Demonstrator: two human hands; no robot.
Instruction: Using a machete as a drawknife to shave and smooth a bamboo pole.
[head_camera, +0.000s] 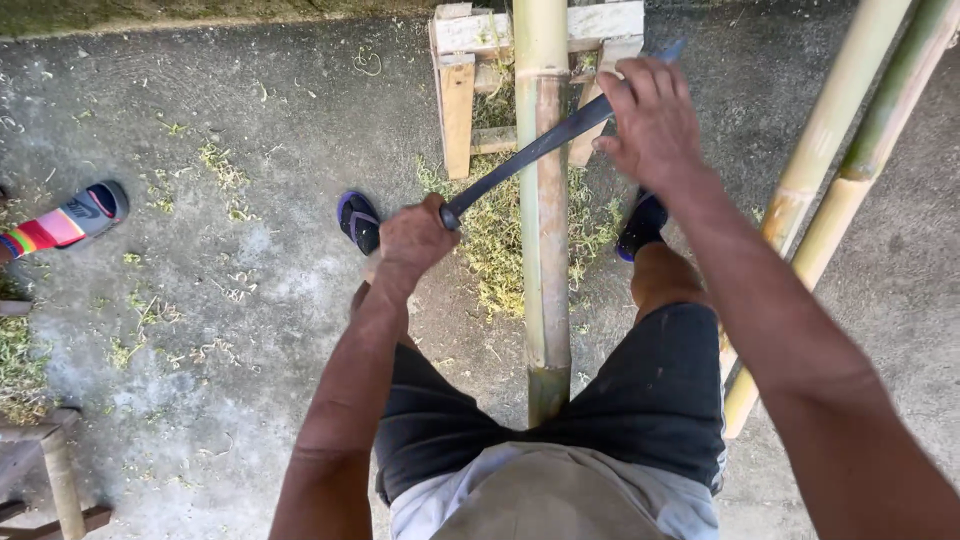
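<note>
Between the knees, a bamboo pole (545, 250) is propped on a wooden stand (470, 70), steadied for scraping. Across it a dark blade (530, 150) is drawn, left hand (415, 240) clenched round its handle, right hand (650, 120) pressing its far end.

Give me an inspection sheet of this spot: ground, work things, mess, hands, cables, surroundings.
Surface: grey concrete ground, rough and stained.
Work things: bamboo pole runs between the person's legs onto a wooden stand; a long dark blade lies across it.
Clutter: pale green shavings piled beside the pole, more scattered about.
Hands: left hand grips the blade's handle end; right hand presses on the far end.
Cables: nothing seen.
Surroundings: two more bamboo poles at right; another person's sandalled foot at left; part of a wooden stool, lower left.
</note>
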